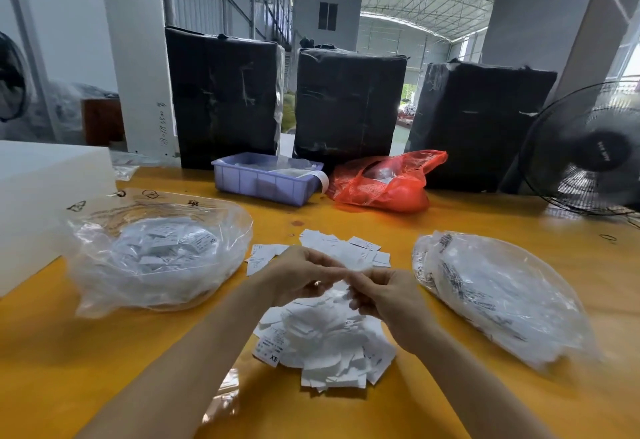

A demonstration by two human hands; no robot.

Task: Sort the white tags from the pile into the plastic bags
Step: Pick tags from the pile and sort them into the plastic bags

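1. The left hand (298, 274) and the right hand (382, 295) meet above the middle of the yellow surface (346, 210), fingers curled, fingertips close together. They seem to pinch one or more white tags between them, but motion blur smears the paper, so how many they hold cannot be told.
2. Beneath the hands lies the pile of white tags (325, 345); its far part is hidden by the hands. One tag at the near-left edge reads "XS"; the other print is too small to read.
3. A smaller scatter of tags (346, 248) lies just beyond the hands, partly covered by them.
4. The left plastic bag (156, 255) sits open to the left, with tags inside blurred by the film; one shows "XS".
5. The right plastic bag (498, 296) lies to the right. Its contents are a white haze with dark print, unreadable.
6. At the back stand a blue bin (263, 182) and a red bag (384, 182), their contents unclear, in front of three black wrapped bales (346, 106).
7. A black fan (588, 151) is cut off by the right edge.
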